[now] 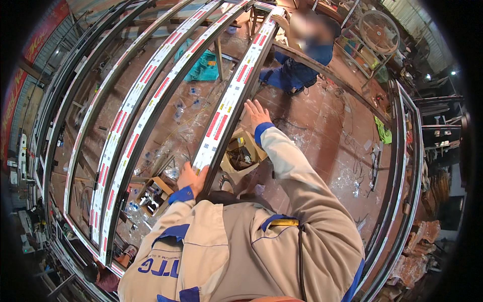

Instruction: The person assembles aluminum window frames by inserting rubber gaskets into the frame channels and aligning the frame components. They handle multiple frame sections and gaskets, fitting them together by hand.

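Note:
A long dark metal profile (214, 132), with white film and red labels along its top, runs from my body to the far side. My left hand (191, 180) grips its near end, with fingers and thumb closed about the edges. My right hand (257, 114) is open beside the profile's right side, fingers stretched out and holding nothing; whether it touches the bar I cannot tell. At the far end, another person's hand (280, 21) is on or close to the profile.
Several similar bars stand in a long frame (132, 138) on the left. Cardboard boxes (242, 152) with scraps sit on the tiled floor (322, 151). A person in dark blue (294, 70) is at the far side, near a cross bar (337, 78). More frames (402, 176) stand on the right.

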The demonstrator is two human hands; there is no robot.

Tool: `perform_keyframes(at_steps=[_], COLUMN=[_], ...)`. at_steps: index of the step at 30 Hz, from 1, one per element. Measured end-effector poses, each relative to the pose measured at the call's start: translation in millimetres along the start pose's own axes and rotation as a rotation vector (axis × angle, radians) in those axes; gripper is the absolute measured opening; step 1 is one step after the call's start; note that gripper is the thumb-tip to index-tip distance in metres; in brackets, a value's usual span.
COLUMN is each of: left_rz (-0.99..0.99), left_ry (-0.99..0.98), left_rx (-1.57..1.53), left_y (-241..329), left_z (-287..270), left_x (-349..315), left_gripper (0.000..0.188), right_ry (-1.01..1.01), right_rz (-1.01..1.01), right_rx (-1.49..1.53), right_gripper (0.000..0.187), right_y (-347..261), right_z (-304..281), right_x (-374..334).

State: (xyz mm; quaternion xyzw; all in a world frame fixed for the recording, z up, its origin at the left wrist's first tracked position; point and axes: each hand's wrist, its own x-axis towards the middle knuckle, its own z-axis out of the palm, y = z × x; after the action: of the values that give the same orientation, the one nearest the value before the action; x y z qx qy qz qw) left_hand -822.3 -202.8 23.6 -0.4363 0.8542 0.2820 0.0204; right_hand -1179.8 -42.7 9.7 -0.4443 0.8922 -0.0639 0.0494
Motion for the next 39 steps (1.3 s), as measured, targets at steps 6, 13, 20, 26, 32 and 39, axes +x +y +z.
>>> perform_keyframes(at_steps=[6, 13, 20, 26, 32, 39], left_rz=[0.103, 0.106, -0.004, -0.037, -0.05, -0.125], left_ry=[-0.082, -0.058, -0.09, -0.043, 0.067, 0.242], left_rx=[0.004, 0.007, 0.037, -0.001, 0.087, 0.145], left_y=[57.0, 63.5, 77.6, 102.4, 92.7, 158.0], left_z=[-2.8, 2.2, 7.2, 1.9, 27.8, 46.1], left_x=[67.3, 81.6, 94.2, 99.3, 116.7, 147.8], left_gripper=[0.093, 0.093, 0.095, 0.084, 0.091, 0.078], right_ry=[-0.201, -0.36, -0.299, -0.224, -0.128, -0.064], right_rz=[-0.127, -0.324, -0.36, -0.285, -0.188, -0.055], right_rx=[-0.18, -0.103, -0.147, -0.162, -0.102, -0.093], right_gripper=[0.123, 0.118, 0.115, 0.117, 0.084, 0.09], right_y=[12.3, 16.5, 98.5, 192.9, 277.4, 307.2], right_z=[-2.3, -42.0, -46.4, -42.4, -48.1, -37.3], right_x=[9.4, 6.6, 82.2, 173.6, 265.7, 303.8])
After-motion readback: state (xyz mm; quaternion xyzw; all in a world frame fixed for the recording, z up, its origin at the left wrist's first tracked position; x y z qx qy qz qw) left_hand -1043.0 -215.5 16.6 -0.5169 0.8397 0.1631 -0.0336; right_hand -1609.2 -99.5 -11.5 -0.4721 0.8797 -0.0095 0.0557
